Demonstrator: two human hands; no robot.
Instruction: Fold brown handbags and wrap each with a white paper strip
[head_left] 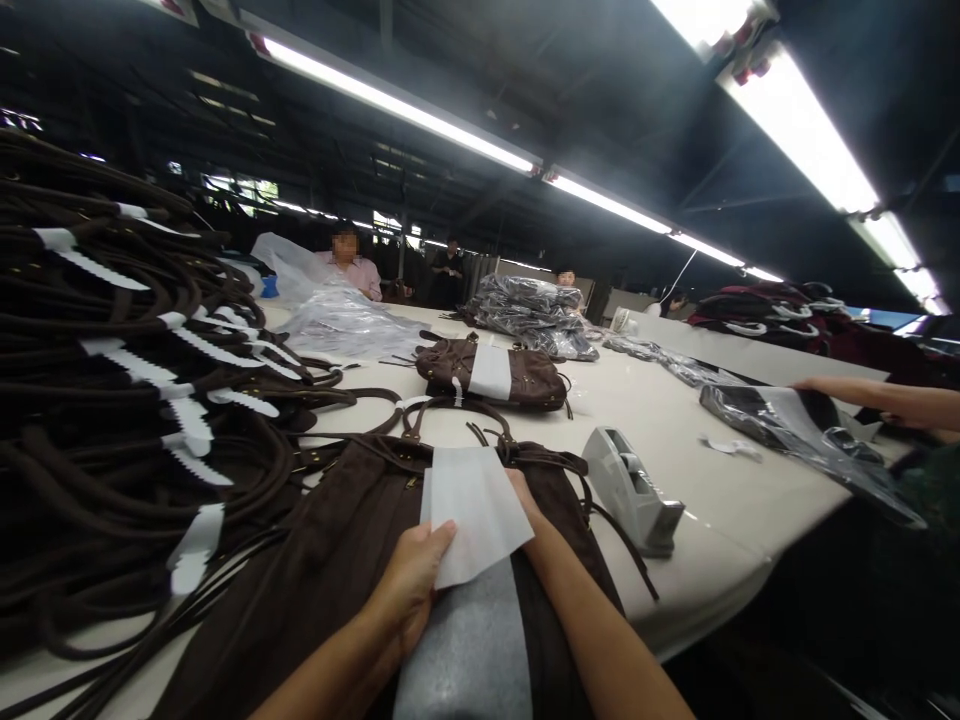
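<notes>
A large dark brown bag (pixel 322 560) lies flat in front of me, its looped handles toward the far side. Over its middle runs a grey-white strip (pixel 465 650). My left hand (pixel 420 570) pinches the lower left edge of a white paper sheet (pixel 480 505), thumb on top. At the sheet's upper right, my right hand (pixel 521 490) is mostly hidden behind the paper, so its fingers do not show. Beyond the handles sits a smaller brown bag (pixel 532 380) with a white band around its middle.
Brown bags with looped handles (pixel 150 400) are piled at left. A grey tape dispenser (pixel 630 490) stands at right. Clear plastic (pixel 345 320) and wrapped bags (pixel 525 310) lie farther back. Another person's arm (pixel 885 400) touches a plastic-wrapped bag (pixel 787 430) at right.
</notes>
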